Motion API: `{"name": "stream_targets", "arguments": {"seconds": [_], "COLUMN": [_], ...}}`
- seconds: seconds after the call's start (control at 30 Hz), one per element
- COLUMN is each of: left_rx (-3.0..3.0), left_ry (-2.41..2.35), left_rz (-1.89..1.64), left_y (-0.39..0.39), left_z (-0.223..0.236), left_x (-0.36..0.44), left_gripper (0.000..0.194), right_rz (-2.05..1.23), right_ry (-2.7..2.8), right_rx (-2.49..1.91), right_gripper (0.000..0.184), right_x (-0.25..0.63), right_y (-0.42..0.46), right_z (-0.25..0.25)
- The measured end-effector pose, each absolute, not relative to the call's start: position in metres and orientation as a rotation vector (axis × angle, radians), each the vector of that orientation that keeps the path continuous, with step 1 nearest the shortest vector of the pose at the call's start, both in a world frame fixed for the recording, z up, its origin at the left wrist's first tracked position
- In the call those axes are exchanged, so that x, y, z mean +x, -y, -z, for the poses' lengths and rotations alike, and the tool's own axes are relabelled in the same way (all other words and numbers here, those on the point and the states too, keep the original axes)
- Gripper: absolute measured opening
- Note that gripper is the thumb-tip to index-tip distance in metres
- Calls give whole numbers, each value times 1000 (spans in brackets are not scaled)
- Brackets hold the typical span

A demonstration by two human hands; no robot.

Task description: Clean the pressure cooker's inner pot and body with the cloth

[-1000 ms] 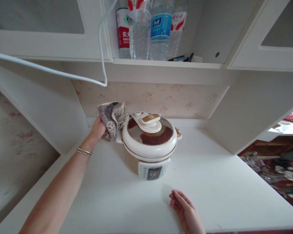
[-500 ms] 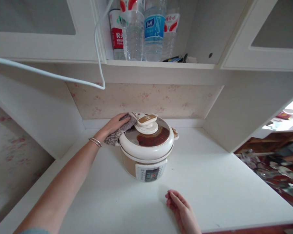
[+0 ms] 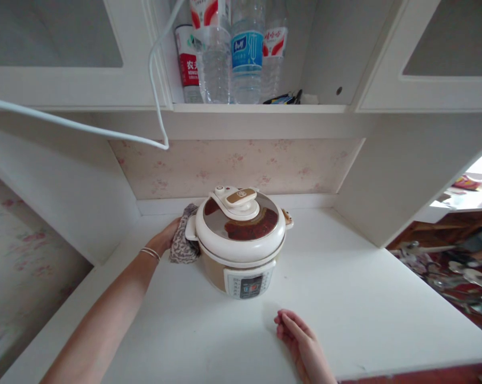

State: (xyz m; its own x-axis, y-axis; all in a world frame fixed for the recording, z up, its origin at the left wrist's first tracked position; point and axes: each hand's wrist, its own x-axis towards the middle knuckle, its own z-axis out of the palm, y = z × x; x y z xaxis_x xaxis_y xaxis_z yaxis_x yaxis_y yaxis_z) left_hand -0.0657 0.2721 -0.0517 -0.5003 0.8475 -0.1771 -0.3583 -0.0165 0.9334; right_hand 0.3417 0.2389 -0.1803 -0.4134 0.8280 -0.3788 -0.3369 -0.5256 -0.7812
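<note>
A white and tan electric pressure cooker (image 3: 241, 242) stands on the white counter (image 3: 345, 298), its lid closed and its control panel facing me. My left hand (image 3: 166, 239) presses a grey patterned cloth (image 3: 182, 242) against the cooker's left side, just under the lid's handle. A thin bracelet sits on that wrist. My right hand (image 3: 299, 341) rests on the counter in front of the cooker with its fingers curled in, holding nothing that I can see.
Above the counter an open shelf (image 3: 260, 108) holds several plastic water bottles (image 3: 246, 50). A white cable (image 3: 104, 130) hangs across the upper left. Cabinet walls close in both sides. Cluttered items lie beyond the counter at the right.
My left hand has carried the cloth from beside the cooker up onto the lid's left edge, then down to the cooker's left side. My right hand has stayed put.
</note>
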Motion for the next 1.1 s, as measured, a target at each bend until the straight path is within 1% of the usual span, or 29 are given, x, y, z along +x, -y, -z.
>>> {"name": "stream_targets", "arguments": {"seconds": [0.1,0.13,0.27,0.37,0.43,0.53,0.63,0.7,0.77,0.87,0.93,1.03,1.07,1.1], "left_rx": [505,491,296,220,246,287,490,771,1097,1508,1687,1891,1934,1960], "left_ry": [-1354,-1358,-1372,-1375,-1405,-1498,-1677,-1915,-2135,-2154,-2154,-2284,-2306,-2316], "left_rz": [-1525,-1523,-1694,-1804,-1868,-1916,-1867,-1709,-1409,-834,-483,-285,-259,-242], "left_y": [-255,-248,-217,-194,-179,-159,-143,-136,-133,-132,-132,-131,-131,-130], "left_z": [73,81,114,127,126,107,79,66,67,94,120,150,155,158], "left_x": [-67,-68,-69,-69,-70,-73,-77,-75,-69,-51,-37,-20,-17,-15], "left_gripper": [28,28,19,16,16,19,33,42,48,55,56,54,51,48], "right_rz": [-1994,-1989,-1949,-1926,-1904,-1853,-1857,-1878,-1864,-1829,-1847,-1893,-1920,-1956], "right_ry": [814,829,907,966,1013,1091,1175,1241,1336,1519,1654,1803,1822,1783], "right_rx": [-1008,-1009,-1028,-1046,-1065,-1115,-1140,-1131,-1116,-1051,-952,-725,-639,-581], "right_gripper": [28,28,29,30,31,35,37,38,41,41,37,30,31,36], "right_x": [342,341,339,335,332,326,317,309,300,280,261,219,203,187], "right_y": [-237,-237,-234,-233,-233,-231,-226,-221,-214,-198,-187,-178,-178,-180], "right_z": [177,176,172,172,170,166,161,160,159,148,131,97,88,80]}}
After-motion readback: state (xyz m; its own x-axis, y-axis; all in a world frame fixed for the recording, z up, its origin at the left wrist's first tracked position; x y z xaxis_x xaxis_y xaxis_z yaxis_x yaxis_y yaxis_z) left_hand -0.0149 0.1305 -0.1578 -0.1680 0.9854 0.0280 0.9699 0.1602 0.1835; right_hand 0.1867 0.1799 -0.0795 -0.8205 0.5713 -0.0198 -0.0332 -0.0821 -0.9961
